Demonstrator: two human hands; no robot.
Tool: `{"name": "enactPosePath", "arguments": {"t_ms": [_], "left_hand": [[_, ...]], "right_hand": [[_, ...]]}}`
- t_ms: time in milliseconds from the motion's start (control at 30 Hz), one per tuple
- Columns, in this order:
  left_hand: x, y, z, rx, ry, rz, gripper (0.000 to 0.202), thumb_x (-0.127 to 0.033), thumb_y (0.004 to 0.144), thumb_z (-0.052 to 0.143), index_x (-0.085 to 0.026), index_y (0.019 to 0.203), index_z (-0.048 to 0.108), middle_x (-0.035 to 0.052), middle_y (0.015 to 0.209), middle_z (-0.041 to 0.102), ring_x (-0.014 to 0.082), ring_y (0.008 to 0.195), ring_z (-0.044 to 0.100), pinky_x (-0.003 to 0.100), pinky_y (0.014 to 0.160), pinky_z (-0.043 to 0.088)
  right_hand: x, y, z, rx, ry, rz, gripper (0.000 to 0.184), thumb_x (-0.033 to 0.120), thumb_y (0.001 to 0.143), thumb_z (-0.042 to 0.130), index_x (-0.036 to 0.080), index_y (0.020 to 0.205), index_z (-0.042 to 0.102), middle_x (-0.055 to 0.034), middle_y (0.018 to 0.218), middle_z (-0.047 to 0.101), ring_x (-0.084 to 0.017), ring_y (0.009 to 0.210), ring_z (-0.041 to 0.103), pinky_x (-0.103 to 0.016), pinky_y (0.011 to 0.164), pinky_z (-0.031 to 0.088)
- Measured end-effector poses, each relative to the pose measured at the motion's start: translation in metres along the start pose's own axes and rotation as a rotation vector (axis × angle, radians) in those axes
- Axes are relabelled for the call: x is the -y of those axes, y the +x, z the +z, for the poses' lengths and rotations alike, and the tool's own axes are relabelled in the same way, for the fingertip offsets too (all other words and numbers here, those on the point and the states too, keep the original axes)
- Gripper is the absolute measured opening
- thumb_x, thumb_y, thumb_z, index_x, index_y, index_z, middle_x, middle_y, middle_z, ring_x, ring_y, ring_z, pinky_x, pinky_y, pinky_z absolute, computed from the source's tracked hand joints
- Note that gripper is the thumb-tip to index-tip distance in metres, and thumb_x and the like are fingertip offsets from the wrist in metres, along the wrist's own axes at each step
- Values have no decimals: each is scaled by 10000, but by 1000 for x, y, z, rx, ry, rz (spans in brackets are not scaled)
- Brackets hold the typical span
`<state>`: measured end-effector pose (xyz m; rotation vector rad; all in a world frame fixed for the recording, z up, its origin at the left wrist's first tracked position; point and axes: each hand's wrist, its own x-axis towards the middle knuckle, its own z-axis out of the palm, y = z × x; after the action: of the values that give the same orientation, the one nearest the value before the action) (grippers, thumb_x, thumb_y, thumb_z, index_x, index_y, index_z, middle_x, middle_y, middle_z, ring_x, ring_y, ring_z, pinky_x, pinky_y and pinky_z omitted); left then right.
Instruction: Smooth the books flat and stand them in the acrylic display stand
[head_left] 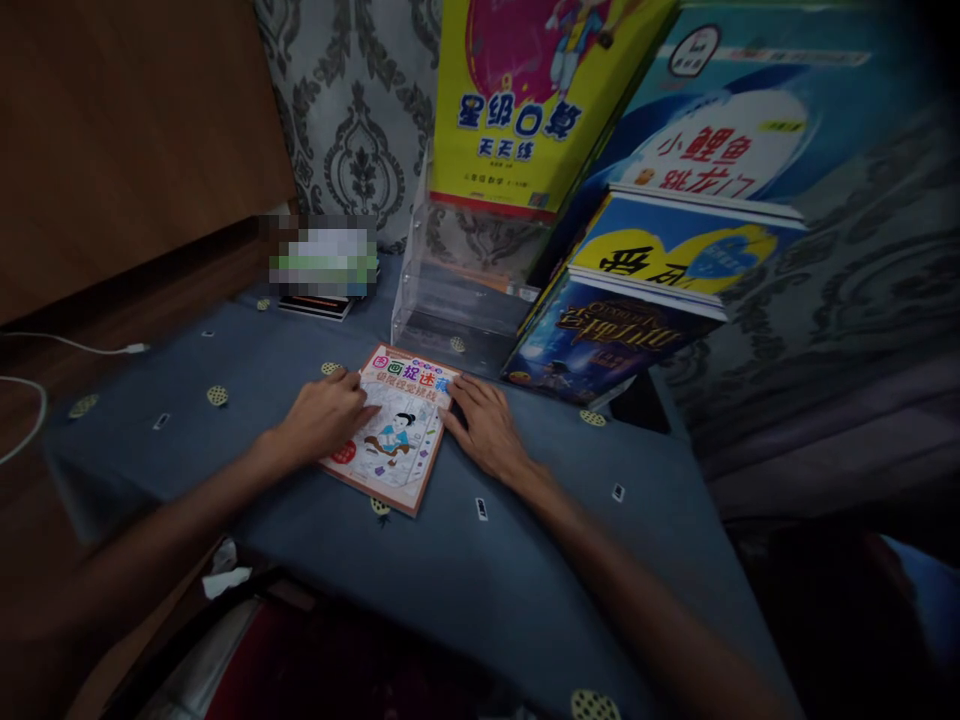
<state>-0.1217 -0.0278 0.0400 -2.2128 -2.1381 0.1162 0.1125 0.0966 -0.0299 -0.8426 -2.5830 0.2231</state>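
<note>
A thin children's activity book [397, 435] with a cartoon figure on its cover lies flat on the blue-grey tablecloth [465, 570]. My left hand [324, 415] rests on the book's left side with fingers stretched flat over the cover. At the book's right edge, my right hand [486, 425] lies with its fingers extended and touching that edge. Neither hand lifts the book.
A clear acrylic stand [450, 290] sits behind the book. A yellow book [525, 100] leans upright in it. To the right lean several larger books [660, 270]. A blurred small object [322, 262] sits at back left. A white cable [67, 345] runs off the left.
</note>
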Motion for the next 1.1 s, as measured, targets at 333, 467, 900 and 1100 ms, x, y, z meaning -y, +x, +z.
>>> {"name": "enactPosePath", "arguments": {"t_ms": [333,467,900,1100], "left_hand": [[26,8,20,-109,-170,63,311,-288,1013,472,-168,906,738,95,1022,725,220,1000,656,318,888,491],[25,6,21,-128,-136,78,305,-301,1019,478,-146,886,705,111,980,694,243,978,644,340,859,494],[16,-4,47,-242,-161,22,269,-285,1004,447,-152,1167,616,174,1328,600,309,1201,558,448,986,476],[19,-2,48,-225,-255,-5,333,-321,993,434,-152,1223,606,178,1317,621,320,1225,568,476,1006,474]], "right_hand": [[77,-58,-12,79,173,-314,365,288,1040,492,143,1331,659,-172,1318,700,-315,1325,565,-550,1074,475],[92,-71,-16,52,207,-397,295,247,1036,526,165,1270,685,-133,1265,734,-286,1283,603,-500,1033,497],[87,-71,-16,86,326,-278,266,287,1029,561,257,1242,717,-81,1266,739,-249,1280,614,-480,1033,515],[73,-67,-10,-11,223,-111,284,288,1024,536,204,1221,722,-146,1341,684,-303,1282,598,-510,988,545]]}}
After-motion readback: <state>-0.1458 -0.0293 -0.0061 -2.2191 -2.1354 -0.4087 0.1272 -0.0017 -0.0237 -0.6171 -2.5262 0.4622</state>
